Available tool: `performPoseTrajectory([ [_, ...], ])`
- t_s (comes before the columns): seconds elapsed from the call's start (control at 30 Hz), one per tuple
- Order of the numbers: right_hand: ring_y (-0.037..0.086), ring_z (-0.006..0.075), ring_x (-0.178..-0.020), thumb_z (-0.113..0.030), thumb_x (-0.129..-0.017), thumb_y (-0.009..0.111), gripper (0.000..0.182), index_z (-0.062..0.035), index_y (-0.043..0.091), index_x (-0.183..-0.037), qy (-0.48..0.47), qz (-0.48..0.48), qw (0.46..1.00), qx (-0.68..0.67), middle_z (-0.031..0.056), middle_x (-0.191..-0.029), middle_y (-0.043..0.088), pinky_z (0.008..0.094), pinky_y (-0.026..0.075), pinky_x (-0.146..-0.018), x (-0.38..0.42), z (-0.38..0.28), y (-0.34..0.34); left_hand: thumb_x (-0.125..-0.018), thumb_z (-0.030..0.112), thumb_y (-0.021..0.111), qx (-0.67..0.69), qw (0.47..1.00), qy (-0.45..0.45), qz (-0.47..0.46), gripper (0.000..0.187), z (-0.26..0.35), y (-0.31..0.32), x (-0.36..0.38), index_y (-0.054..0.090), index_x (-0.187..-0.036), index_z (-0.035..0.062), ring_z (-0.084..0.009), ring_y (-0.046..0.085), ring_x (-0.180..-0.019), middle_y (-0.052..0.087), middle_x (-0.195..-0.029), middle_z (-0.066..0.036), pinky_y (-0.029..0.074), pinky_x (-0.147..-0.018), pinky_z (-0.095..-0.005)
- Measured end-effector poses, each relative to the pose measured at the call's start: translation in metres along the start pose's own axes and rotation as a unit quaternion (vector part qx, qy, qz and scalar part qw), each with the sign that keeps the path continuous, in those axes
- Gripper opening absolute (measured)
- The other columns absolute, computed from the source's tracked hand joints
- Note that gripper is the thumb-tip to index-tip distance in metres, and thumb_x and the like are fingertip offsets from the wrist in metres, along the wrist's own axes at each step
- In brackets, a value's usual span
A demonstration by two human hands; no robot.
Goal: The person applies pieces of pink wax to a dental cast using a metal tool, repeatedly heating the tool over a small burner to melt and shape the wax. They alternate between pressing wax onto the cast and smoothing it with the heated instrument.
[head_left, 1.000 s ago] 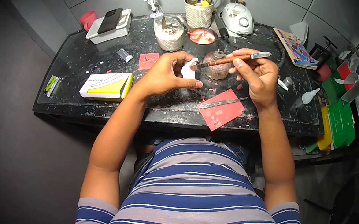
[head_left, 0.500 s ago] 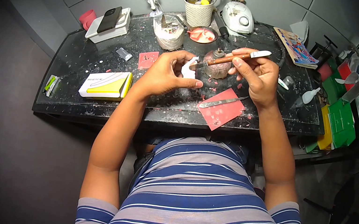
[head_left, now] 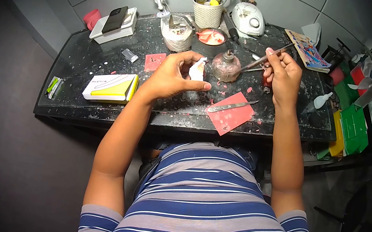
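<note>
My left hand (head_left: 173, 75) is closed around a white plaster piece (head_left: 197, 70), pinched between thumb and fingers above the table. My right hand (head_left: 283, 78) grips a slim dark-grey hand tool (head_left: 278, 53), its lower end slanting down beside a glass spirit burner (head_left: 226, 68). Some pale metal and a dark red-brown thing show below this hand, mostly hidden by it. Between the hands, closer to my body, a metal carving knife (head_left: 232, 106) lies on a pink wax sheet (head_left: 228, 119).
Behind the burner stand a bowl with pink wax (head_left: 210, 36), a plastic-lined tub (head_left: 176, 36) and a tool basket (head_left: 207, 15). A white motor unit (head_left: 248, 18) is at the back. On the left are a yellow-white box (head_left: 110, 87) and a phone (head_left: 115, 19) on a white case.
My right hand has moved right, away from the plaster piece. The brown-handled knife it held at the piece is replaced by a dark-grey tool. My left hand stays nearly still.
</note>
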State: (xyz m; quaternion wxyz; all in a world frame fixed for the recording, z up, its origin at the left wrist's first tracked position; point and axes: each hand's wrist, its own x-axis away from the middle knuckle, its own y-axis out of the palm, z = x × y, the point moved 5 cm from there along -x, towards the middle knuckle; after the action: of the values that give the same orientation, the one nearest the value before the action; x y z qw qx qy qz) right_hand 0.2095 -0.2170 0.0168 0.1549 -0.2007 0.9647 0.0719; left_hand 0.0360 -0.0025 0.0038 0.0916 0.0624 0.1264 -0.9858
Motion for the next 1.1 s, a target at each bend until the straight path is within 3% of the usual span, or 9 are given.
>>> performPoseTrajectory([
  [0.13,0.058,0.0083,-0.055,-0.026,-0.091,0.075,0.026,-0.0014,0.07,-0.083,0.064,-0.025,0.99,0.126,0.0019,-0.065,0.065,0.0238,0.041,-0.05,-0.008,0.021,-0.006,-0.072,-0.002,0.087,-0.005,1.0,0.003,0.002,0.056,0.002,0.0,0.001,0.06,-0.121,-0.0001,-0.0113,0.062,-0.093,0.066,-0.102,-0.004,0.054,-0.082,-0.028],
  [0.2,0.062,0.0148,-0.056,-0.029,-0.088,0.077,0.03,-0.0005,0.07,-0.083,0.016,-0.011,0.93,0.367,0.0074,-0.065,0.067,0.0305,0.047,-0.055,-0.002,0.008,-0.003,-0.073,-0.003,0.086,-0.008,1.0,0.008,-0.005,0.056,0.002,-0.001,0.0,0.059,-0.122,-0.0006,-0.0115,0.063,-0.093,0.066,-0.102,-0.005,0.054,-0.082,-0.0279],
  [0.23,0.065,0.026,-0.058,-0.031,-0.086,0.078,0.033,0.0007,0.069,-0.085,0.012,-0.002,0.927,0.375,0.0121,-0.065,0.068,0.0379,0.052,-0.062,-0.001,0.009,-0.004,-0.073,-0.003,0.086,-0.008,1.0,0.008,-0.004,0.056,0.001,-0.001,0.0,0.059,-0.122,-0.0006,-0.0115,0.063,-0.093,0.066,-0.102,-0.005,0.054,-0.082,-0.0279],
  [0.43,0.066,0.0352,-0.083,-0.021,-0.085,0.075,0.022,-0.0003,0.07,-0.088,-0.105,0.024,0.878,0.467,0.0157,-0.085,0.069,0.0428,0.052,-0.078,0.015,-0.02,-0.004,-0.078,-0.004,0.081,0.046,0.999,-0.002,-0.005,0.052,0.002,-0.002,0.002,0.06,-0.125,-0.0011,-0.0131,0.064,-0.094,0.066,-0.103,-0.007,0.057,-0.084,-0.0307],
  [0.57,0.062,0.0325,-0.093,-0.011,-0.083,0.069,0.009,-0.0028,0.07,-0.087,-0.223,-0.176,0.851,0.441,0.0146,-0.09,0.065,0.0419,0.049,-0.08,0.058,-0.037,0.016,-0.082,0.002,0.077,0.111,0.992,0.007,-0.063,0.053,0.006,0.0,0.006,0.059,-0.132,-0.0014,-0.0139,0.064,-0.097,0.068,-0.108,-0.009,0.057,-0.083,-0.0309],
  [0.63,0.058,0.0315,-0.091,-0.004,-0.08,0.063,0.005,-0.0032,0.068,-0.081,-0.242,-0.316,0.785,0.474,0.0125,-0.084,0.061,0.0413,0.046,-0.08,0.077,-0.033,0.03,-0.082,0.012,0.074,0.122,0.988,0.022,-0.09,0.058,0.016,0.004,0.009,0.058,-0.136,-0.0016,-0.0117,0.063,-0.095,0.07,-0.111,-0.011,0.053,-0.079,-0.0256],
  [0.97,0.055,0.0314,-0.084,0.003,-0.076,0.062,0.01,-0.0025,0.061,-0.084,-0.255,-0.327,0.772,0.481,0.0108,-0.082,0.059,0.0409,0.042,-0.079,0.083,-0.039,0.036,-0.068,0.026,0.062,0.167,0.978,0.036,-0.12,0.074,0.022,0.002,0.01,0.057,-0.133,-0.0088,-0.0125,0.059,-0.081,0.072,-0.105,-0.016,0.042,-0.07,-0.021],
  [1.07,0.058,0.0295,-0.085,0.007,-0.075,0.065,0.014,-0.0018,0.059,-0.085,-0.266,-0.311,0.804,0.431,0.0127,-0.085,0.06,0.0375,0.044,-0.079,0.078,-0.048,0.033,-0.065,0.026,0.06,0.168,0.977,0.032,-0.123,0.073,0.02,-0.001,0.009,0.059,-0.129,-0.0093,-0.014,0.06,-0.082,0.071,-0.1,-0.014,0.042,-0.071,-0.0213],
  [1.1,0.059,0.0249,-0.086,0.006,-0.078,0.066,0.014,-0.0017,0.058,-0.087,-0.215,-0.286,0.869,0.342,0.0108,-0.086,0.06,0.0339,0.045,-0.079,0.072,-0.05,0.026,-0.065,0.026,0.06,0.168,0.978,0.032,-0.123,0.073,0.02,-0.001,0.009,0.059,-0.129,-0.0093,-0.014,0.06,-0.082,0.071,-0.1,-0.014,0.042,-0.071,-0.0213],
])
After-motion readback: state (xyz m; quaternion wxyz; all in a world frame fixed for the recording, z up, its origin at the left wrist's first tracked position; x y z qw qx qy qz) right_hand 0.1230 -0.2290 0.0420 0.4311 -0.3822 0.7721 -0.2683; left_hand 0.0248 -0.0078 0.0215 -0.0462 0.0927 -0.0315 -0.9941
